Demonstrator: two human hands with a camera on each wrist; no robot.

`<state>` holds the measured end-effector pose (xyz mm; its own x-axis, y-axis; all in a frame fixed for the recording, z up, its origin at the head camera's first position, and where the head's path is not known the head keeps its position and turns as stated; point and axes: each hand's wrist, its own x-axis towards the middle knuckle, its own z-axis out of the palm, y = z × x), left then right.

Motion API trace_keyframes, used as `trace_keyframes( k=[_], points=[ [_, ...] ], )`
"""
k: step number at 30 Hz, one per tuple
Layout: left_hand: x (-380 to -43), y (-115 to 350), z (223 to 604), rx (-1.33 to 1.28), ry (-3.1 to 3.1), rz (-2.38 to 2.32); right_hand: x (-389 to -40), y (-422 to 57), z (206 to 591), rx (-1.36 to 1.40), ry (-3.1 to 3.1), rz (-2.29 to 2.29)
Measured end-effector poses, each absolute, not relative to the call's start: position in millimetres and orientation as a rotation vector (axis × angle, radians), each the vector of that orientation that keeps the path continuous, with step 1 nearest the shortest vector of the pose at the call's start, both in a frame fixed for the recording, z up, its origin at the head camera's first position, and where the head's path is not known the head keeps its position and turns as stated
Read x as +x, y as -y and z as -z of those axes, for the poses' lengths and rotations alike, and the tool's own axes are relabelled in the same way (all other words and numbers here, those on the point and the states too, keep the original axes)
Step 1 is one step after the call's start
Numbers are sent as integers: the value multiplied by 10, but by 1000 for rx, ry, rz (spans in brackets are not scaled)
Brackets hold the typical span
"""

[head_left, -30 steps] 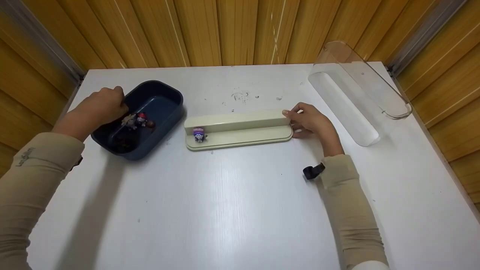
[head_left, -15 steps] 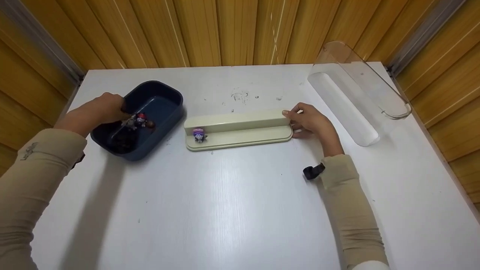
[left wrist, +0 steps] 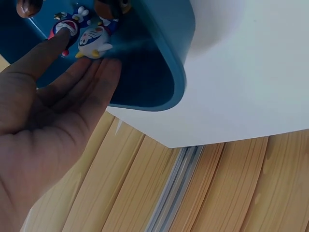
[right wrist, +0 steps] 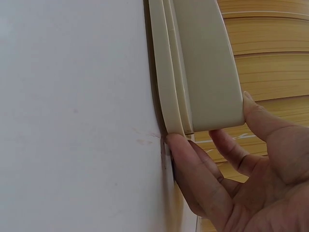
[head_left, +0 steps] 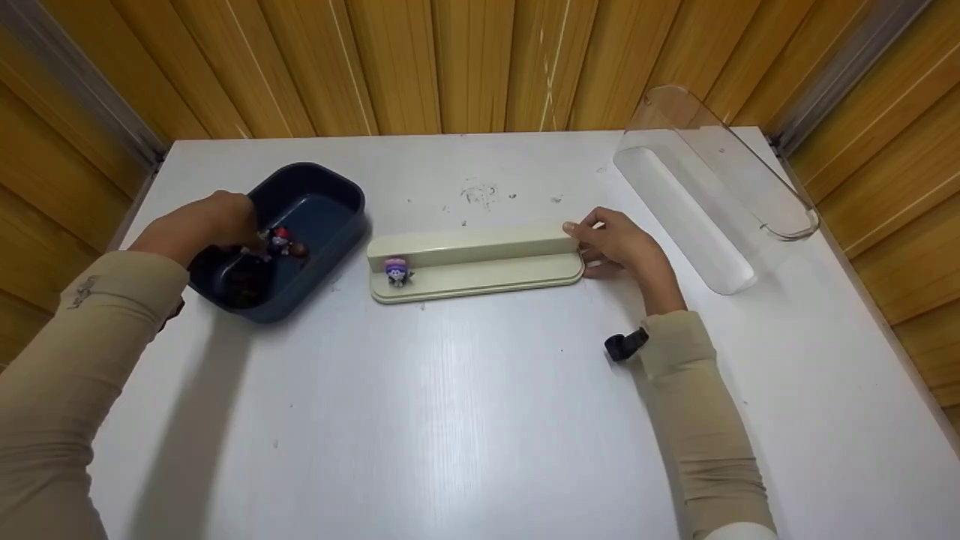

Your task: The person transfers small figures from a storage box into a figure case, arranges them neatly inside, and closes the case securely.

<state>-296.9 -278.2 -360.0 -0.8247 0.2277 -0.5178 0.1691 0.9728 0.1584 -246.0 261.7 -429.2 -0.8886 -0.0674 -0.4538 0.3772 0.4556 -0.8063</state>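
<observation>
The left hand (head_left: 206, 223) dips into a dark blue, rounded plastic tub (head_left: 330, 266), thumb and fingers spread apart, touching little painted toy figures (left wrist: 91, 42). Next, a small purple-and-white toy (head_left: 397, 271) stands on the left end of a long cream plastic holder (head_left: 495, 274) on the white tabletop (head_left: 450, 412). The right hand (head_left: 619, 241) pinches the holder's right end. Farther right sits a long, see-through plastic case (head_left: 712, 187).

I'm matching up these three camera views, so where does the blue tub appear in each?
Head: the blue tub sits left of centre, the left hand reaching in.
Left wrist: upper left, cut off by the frame edge, with figurines inside.
Right wrist: not in it.
Shared landmark: wood-grain panels, along the top in head, bottom in left wrist, right side in right wrist.
</observation>
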Motion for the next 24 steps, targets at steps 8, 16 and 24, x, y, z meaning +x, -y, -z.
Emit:
trace_keyframes(
  k=[8,16,24],
  points=[
    [-3005,2844,3719,347,-2597,-264,-2446,-2605,4288,258,-2271,1465],
    [-3038,2892,3770,330,-2609,-335,-2474,-2588,4291,270,-2282,1415],
    [-3070,2848,3762,294,-2641,-345,-2462,-2614,4264,278,-2285,1402]
  ],
)
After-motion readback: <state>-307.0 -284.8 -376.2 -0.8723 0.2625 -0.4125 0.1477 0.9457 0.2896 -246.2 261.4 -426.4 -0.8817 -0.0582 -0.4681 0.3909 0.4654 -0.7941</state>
